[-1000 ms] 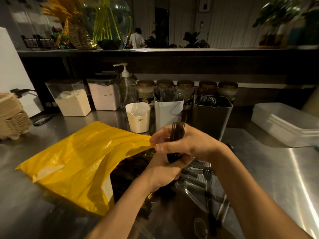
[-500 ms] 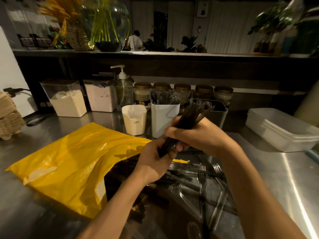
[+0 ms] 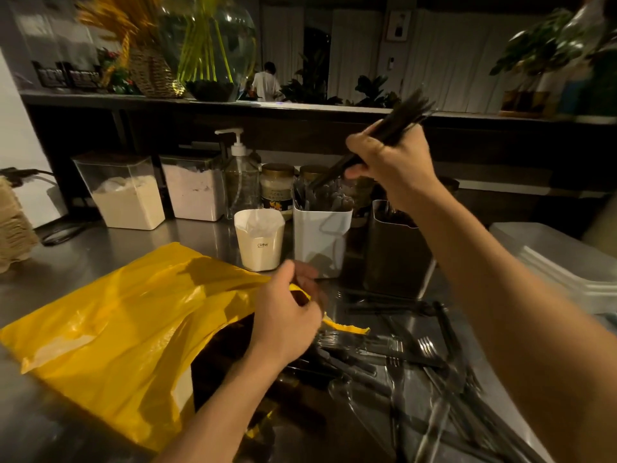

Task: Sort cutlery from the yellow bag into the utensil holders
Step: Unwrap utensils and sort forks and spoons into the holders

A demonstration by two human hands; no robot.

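My right hand (image 3: 392, 165) grips a bundle of black cutlery (image 3: 399, 120), held slantwise with its lower ends just above the white utensil holder (image 3: 322, 238), which holds several dark pieces. A dark utensil holder (image 3: 395, 255) stands to its right, partly behind my right arm. My left hand (image 3: 287, 315) hovers with loosely curled fingers over the mouth of the yellow bag (image 3: 127, 325), holding nothing that I can see. Loose black cutlery (image 3: 417, 369) lies scattered on the steel counter in front of the bag's opening.
A cream paper cup (image 3: 260, 240) stands left of the white holder. Behind are two clear bins of powder (image 3: 128, 195), a pump bottle (image 3: 240, 182) and several jars. A white lidded tub (image 3: 561, 259) sits at the right, stacked brown trays (image 3: 13, 225) at the far left.
My right hand has lifted the bundle of black cutlery up and away to above the white holder. My left hand has let go of the bundle and dropped toward the bag's mouth.
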